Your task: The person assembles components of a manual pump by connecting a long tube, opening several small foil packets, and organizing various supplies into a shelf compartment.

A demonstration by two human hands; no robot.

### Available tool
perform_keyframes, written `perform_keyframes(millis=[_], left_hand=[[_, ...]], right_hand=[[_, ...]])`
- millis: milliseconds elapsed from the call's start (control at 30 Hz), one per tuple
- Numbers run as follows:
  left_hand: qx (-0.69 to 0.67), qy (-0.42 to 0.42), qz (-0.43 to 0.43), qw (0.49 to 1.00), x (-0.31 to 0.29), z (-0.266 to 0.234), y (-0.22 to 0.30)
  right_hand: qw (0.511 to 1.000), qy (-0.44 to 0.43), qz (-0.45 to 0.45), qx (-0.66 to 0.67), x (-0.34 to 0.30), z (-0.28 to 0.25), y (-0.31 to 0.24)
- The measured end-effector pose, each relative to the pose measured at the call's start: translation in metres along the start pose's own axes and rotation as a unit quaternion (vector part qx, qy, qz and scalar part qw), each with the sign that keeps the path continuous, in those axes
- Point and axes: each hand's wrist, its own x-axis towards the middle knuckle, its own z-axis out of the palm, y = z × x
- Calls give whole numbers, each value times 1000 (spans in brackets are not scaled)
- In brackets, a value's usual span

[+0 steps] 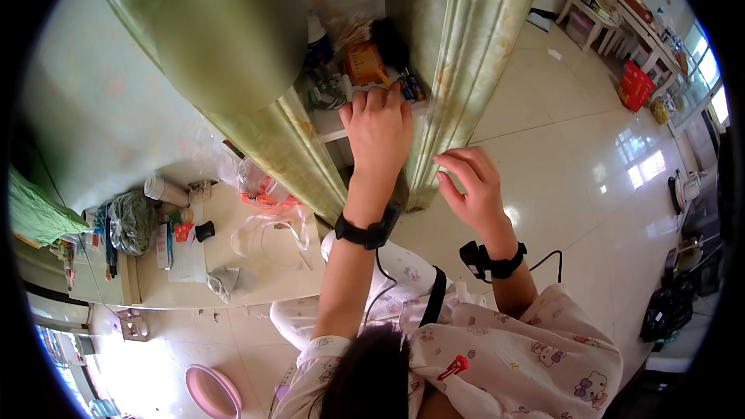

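My left hand [378, 126] reaches onto a shelf [335, 126] between two green marbled curtain panels. Its fingers curl down at the front of the shelf's clutter, and the fingertips are hidden, so what they grip cannot be made out. Just beyond them lie an orange box [363, 62], a white tube-like piece [347, 87] and small dark cylinders [411, 89]. A bundle of thin sticks [355, 33] and a black item [390, 43] are farther back. My right hand [473, 182] is open, thumb apart from bent fingers, beside the right curtain panel [466, 54]; whether it touches the cloth is unclear.
To the left, a cream tabletop [264, 283] bears a plastic bag [132, 221], a white roll [165, 191] and pale ribbons [272, 233]. A pink basin [213, 390] is on the floor. Far right, a red basket [635, 86] stands by a white table.
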Motion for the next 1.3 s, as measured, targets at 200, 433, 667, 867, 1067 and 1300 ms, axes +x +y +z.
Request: perform_keyframes(millis=[200,433,667,867,1067,1300], left_hand=[[5,-20,38,999,3,3,-1],[-53,7,11,999,4,10,-6],[-152,51,-35,986,-17,-27,0],[-297,116,-378,869,-158,-91,-47],[-289,274,-630,666,-292,-120,-110],[-332,261,-646,636,-339,-124,-112]], right_hand=[[999,-3,51,14,-22,-3,14],[998,-10,58,35,-26,3,16],[997,8,46,62,-32,18,10],[981,-109,63,147,-82,67,7],[850,-325,141,389,-85,192,-87],[856,-507,40,94,-121,295,-117]])
